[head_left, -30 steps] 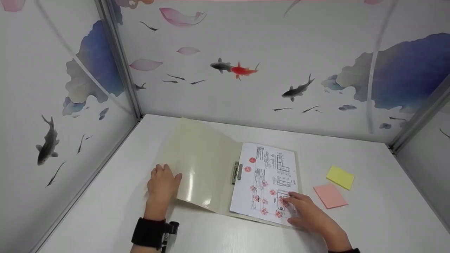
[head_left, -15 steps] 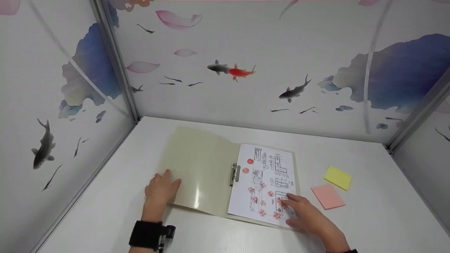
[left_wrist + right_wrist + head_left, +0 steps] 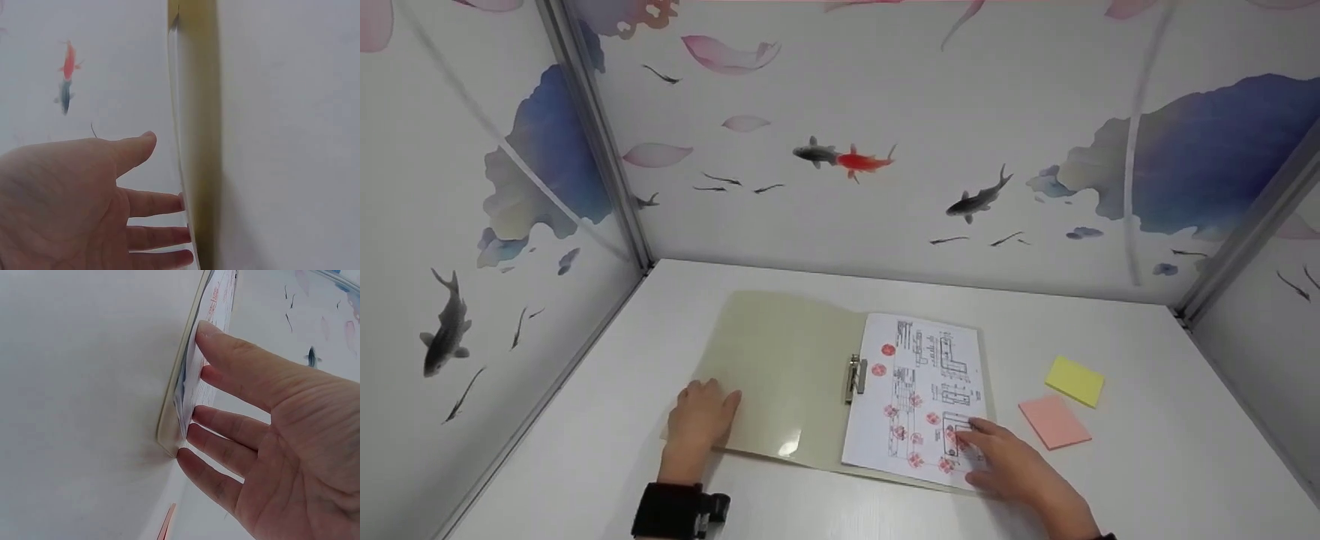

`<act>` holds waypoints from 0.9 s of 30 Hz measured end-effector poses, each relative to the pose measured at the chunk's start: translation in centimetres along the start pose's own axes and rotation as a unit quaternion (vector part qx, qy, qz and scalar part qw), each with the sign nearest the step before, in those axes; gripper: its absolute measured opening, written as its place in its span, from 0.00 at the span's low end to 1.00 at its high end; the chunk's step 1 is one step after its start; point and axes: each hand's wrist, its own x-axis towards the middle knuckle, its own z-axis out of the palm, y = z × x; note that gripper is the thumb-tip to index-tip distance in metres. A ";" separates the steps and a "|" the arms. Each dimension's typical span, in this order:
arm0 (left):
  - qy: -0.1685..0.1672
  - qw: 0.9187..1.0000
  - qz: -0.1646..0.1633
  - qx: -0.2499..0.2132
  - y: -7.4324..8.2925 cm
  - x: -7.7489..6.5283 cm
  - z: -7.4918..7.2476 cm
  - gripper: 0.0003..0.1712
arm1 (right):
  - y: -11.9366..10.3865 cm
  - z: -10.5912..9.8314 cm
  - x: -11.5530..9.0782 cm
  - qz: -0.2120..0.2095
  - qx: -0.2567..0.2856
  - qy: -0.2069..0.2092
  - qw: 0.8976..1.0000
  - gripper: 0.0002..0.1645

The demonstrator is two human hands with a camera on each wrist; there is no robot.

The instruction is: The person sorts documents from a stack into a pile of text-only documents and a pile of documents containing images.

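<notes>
A pale green folder (image 3: 780, 375) lies spread on the white table (image 3: 585, 465), its cover flat to the left. A metal clip (image 3: 853, 377) at the spine holds a printed sheet (image 3: 919, 390) with black drawings and red stamps. My left hand (image 3: 699, 421) rests with straight fingers on the cover's near left corner; in the left wrist view the fingers (image 3: 160, 203) touch the cover's edge (image 3: 188, 185). My right hand (image 3: 997, 457) presses flat on the sheet's near right corner, and the right wrist view shows straight fingers (image 3: 225, 433) on the paper edge (image 3: 194, 371).
A yellow sticky pad (image 3: 1074, 381) and a pink sticky pad (image 3: 1054, 421) lie to the right of the folder. Panels painted with fish (image 3: 840, 157) wall the table at the back and on both sides.
The folder's cover, raised and bowed one second ago, has come down flat on the table under my left hand. My right hand has stayed on the sheet.
</notes>
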 end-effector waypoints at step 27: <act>0.001 0.999 0.027 0.023 -1.7 0.0 -1.1 0.28 | -0.2 0.1 0.1 0.004 -0.027 0.012 1.000 0.32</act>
